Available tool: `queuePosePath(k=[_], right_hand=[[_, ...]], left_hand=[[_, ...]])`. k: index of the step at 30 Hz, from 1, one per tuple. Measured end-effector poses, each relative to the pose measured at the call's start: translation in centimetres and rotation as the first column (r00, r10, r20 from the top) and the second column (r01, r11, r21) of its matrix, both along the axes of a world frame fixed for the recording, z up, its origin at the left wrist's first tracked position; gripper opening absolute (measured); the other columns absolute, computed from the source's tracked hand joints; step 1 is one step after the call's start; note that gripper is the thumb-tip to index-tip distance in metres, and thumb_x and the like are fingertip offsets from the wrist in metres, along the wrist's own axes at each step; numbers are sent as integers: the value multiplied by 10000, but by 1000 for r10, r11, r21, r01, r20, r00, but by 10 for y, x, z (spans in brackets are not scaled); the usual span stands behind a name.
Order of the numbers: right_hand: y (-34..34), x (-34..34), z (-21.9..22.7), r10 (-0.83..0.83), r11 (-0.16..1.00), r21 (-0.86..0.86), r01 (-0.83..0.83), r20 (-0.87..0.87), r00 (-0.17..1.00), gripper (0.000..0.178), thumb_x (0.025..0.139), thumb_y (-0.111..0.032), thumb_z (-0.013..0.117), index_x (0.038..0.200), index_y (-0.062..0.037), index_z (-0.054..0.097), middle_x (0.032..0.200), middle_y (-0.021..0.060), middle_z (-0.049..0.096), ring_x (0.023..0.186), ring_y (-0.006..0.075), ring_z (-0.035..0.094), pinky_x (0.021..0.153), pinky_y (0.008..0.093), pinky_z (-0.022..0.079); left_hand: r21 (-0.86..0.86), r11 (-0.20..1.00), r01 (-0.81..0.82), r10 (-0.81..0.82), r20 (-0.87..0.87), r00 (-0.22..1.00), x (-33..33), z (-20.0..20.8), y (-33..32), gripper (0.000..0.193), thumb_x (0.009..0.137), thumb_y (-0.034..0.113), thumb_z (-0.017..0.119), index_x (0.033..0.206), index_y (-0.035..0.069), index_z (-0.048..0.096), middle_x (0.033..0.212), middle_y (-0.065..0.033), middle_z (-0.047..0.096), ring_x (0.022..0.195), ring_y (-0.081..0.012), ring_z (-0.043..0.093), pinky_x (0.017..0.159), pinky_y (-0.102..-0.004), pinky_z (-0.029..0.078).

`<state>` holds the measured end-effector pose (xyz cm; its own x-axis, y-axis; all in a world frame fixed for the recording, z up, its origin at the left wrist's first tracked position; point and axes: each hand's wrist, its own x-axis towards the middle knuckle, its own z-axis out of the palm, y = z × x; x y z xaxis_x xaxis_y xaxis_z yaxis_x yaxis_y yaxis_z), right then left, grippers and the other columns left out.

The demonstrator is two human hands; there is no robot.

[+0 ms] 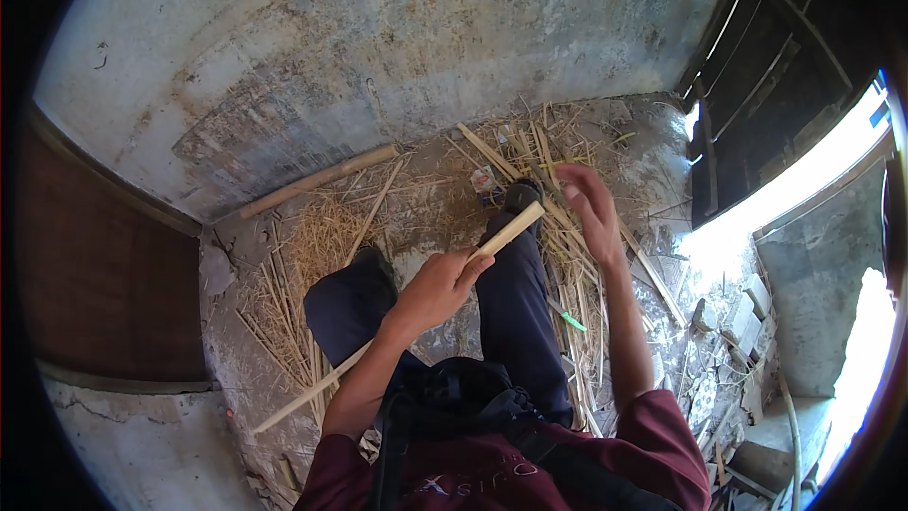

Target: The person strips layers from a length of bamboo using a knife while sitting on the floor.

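Observation:
My left hand is closed around a pale split bamboo strip. The strip runs diagonally: its thick end points up and right over my right leg, and its other end passes under my left forearm toward the lower left. My right hand is raised beyond the strip's thick end, apart from it. Its fingers curve loosely with the thumb apart, and no held object shows. Beside my right leg, a bright green handle lies among bamboo strips; what it belongs to cannot be made out.
Shavings and more strips cover the floor by my left leg. A bamboo pole lies along the stained wall. Broken blocks are piled at the right, near a bright opening. A small printed packet lies by my right shoe.

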<state>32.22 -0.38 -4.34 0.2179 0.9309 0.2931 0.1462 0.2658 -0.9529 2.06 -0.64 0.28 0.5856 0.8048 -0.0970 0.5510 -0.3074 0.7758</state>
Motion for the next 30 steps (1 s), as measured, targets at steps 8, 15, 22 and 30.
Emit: queuePosePath(k=[8,15,22,30], right_hand=[[-3,-54,100,501,861,-496,-113,865,19,259,876,-288,741,1063,-120,802,959,173,791,959,407,771,863,505,615],[14,-39,55,162,972,-102,-211,943,291,152,863,-221,701,955,-121,769,790,146,745,789,393,752,706,534,582],[6,-22,-6,38,992,19,-123,893,448,195,842,-123,667,1024,-119,738,790,142,743,773,384,756,676,537,581],[-14,-26,13,335,933,-351,-85,753,566,382,910,-232,650,1262,-99,711,1013,241,768,991,470,734,892,571,575]], left_hand=[[368,929,52,82,-339,937,16,-2,-5,414,1083,411,660,1167,8,703,825,-244,712,815,-451,737,713,-535,564],[448,891,73,56,-268,962,-1,3,24,426,966,406,784,1159,33,713,970,-224,752,933,-435,746,813,-557,585],[298,937,184,-50,-406,912,-18,-41,72,373,856,254,824,1149,33,758,925,-209,760,955,-428,743,848,-558,592],[418,883,213,41,-522,852,-10,-107,78,155,849,78,755,998,38,766,898,-225,753,898,-421,768,791,-540,609]])
